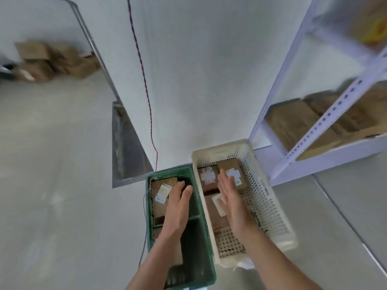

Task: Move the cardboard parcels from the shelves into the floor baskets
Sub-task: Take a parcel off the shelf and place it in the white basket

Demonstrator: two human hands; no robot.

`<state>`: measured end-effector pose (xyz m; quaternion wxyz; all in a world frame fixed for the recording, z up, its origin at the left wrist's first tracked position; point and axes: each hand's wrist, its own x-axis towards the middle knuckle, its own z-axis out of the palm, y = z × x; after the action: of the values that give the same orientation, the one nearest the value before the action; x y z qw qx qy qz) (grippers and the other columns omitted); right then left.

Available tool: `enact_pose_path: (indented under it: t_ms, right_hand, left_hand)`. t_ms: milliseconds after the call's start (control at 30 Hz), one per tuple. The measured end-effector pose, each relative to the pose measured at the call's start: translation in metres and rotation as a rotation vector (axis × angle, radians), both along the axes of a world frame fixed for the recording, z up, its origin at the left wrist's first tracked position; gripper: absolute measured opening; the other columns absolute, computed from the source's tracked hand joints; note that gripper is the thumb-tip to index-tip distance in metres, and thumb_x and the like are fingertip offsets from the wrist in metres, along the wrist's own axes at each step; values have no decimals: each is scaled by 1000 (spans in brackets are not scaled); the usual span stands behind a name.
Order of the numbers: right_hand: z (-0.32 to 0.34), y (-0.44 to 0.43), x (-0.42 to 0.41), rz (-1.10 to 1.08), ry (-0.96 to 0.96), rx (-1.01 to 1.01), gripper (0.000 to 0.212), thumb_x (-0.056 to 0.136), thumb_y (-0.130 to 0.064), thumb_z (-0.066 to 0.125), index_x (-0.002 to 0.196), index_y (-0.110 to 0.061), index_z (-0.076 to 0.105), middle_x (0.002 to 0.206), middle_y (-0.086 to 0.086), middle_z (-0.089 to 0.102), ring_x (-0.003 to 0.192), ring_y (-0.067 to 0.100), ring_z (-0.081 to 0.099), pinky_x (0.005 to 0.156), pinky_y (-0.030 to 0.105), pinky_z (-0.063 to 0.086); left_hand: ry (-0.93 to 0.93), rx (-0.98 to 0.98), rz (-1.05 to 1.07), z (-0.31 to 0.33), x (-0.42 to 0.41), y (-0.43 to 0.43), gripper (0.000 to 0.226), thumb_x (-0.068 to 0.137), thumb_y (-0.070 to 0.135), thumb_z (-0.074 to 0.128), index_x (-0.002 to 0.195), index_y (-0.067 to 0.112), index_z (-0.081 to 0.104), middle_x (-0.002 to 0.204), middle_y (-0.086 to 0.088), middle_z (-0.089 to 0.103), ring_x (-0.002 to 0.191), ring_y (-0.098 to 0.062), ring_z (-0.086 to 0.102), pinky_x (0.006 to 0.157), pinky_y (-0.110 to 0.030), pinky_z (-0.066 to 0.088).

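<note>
Two baskets stand side by side on the floor below me. The green basket [206,258] on the left holds a labelled cardboard parcel [162,193] at its far end. The cream perforated basket [270,197] on the right holds several labelled parcels [209,177]. My left hand [178,208] hovers flat and empty over the green basket, fingertips near the parcel. My right hand [230,201] hovers flat and empty over the cream basket. More brown parcels [297,124] lie on the white metal shelf [326,158] at the right.
A white wall rises behind the baskets, with a red cord [146,91] hanging down it to the green basket. A pile of cardboard boxes [54,61] lies on the floor at the far left. An upper shelf holds a box with yellow on it [372,24].
</note>
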<state>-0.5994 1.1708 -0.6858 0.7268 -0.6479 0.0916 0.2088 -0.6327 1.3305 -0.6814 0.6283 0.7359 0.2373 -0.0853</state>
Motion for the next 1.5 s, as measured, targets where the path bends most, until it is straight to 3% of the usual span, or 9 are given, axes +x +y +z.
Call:
enact_pose_path:
  t_ms: [233,400,533,733,900,1033,1200,1300,1500]
  right_hand:
    - [153,-133,2,-119,-166,69,63,84,-86,35,144,-65,37,161,-32,35,152,-3,30,130,43,21]
    - [221,-243,-6,-170,-254,85,57,89,-81,31,142,-64,42,155,-35,42,149,-4,35,124,38,29]
    - [252,-324,-12,-187,-283,75,61,91,-77,29,148,-59,39,157,-33,42,151,-1,33,117,34,28]
    - [284,-427,-13,-243,-337,86,53,95,-74,22,145,-61,32,166,-27,29,155,2,24,131,47,15]
    - [294,-505,11,-303,-370,89,48,94,-77,24,140,-66,37,163,-30,31,153,0,26,131,46,17]
    - [293,-557,39,-378,-353,90,47,101,-70,28,144,-57,37,164,-23,35,149,2,33,126,38,26]
    - [295,-632,99,-468,-321,61,40,107,-63,24,144,-56,38,154,-26,44,146,2,38,123,36,30]
    - [300,-672,142,-485,-331,30,51,106,-64,26,154,-49,36,158,-24,44,149,2,37,125,36,29]
    - [321,-726,220,-493,-332,42,62,101,-70,31,159,-46,37,161,-21,44,152,5,37,127,39,28]
  left_hand:
    - [-125,-74,-54,133,13,-120,83,86,80,50,158,39,43,165,8,42,147,-18,42,126,-45,33]
    - [-193,-111,-142,197,13,-234,65,103,60,52,160,30,45,161,7,44,139,-11,42,123,-38,31]
    - [-241,-96,-195,229,16,-321,54,111,47,46,160,25,44,164,5,41,143,-11,39,127,-37,28]
    - [-241,-130,-250,263,34,-427,57,106,56,46,157,31,44,168,1,40,154,-26,39,128,-49,32]
    - [-225,-153,-300,288,70,-497,48,90,74,45,132,51,49,148,11,46,143,-24,46,121,-49,37]
    - [-274,-168,-356,298,106,-549,44,98,72,50,133,47,57,147,3,60,134,-24,56,119,-56,43]
    - [-303,-198,-447,302,187,-623,62,96,73,48,138,30,63,137,-5,68,115,-14,69,85,-24,51]
    - [-278,-224,-407,307,241,-666,53,105,64,48,144,29,57,154,-6,56,133,-24,58,108,-41,46]
    - [-272,-209,-418,331,317,-723,70,102,70,42,160,30,42,170,-3,39,149,-32,44,119,-51,37]
